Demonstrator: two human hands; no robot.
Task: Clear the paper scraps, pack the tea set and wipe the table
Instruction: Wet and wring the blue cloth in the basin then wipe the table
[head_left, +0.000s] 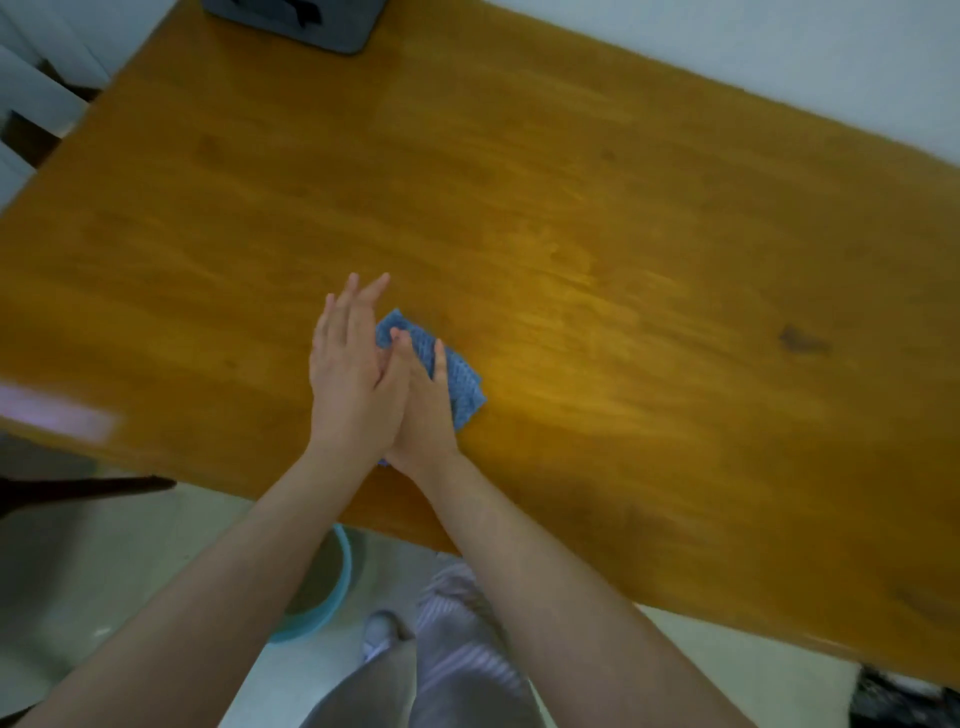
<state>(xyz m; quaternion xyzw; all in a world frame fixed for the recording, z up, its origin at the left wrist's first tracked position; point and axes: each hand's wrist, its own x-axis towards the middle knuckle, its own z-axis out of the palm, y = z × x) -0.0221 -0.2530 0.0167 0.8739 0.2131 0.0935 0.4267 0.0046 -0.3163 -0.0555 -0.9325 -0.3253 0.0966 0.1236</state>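
Observation:
A folded blue cloth (457, 376) lies flat on the wooden table (623, 234) near its front edge. My right hand (423, 410) presses down on the cloth with its fingers spread over it. My left hand (350, 374) lies partly on top of my right hand, fingers straight and pointing away from me. Most of the cloth is hidden under the two hands. No paper scraps or tea set pieces show on the table.
A dark grey case or tray (296, 23) sits at the table's far left corner. A light blue basin (317, 592) stands on the floor below the front edge. A dark chair part (78, 491) juts in at the left. A white wall borders the far side.

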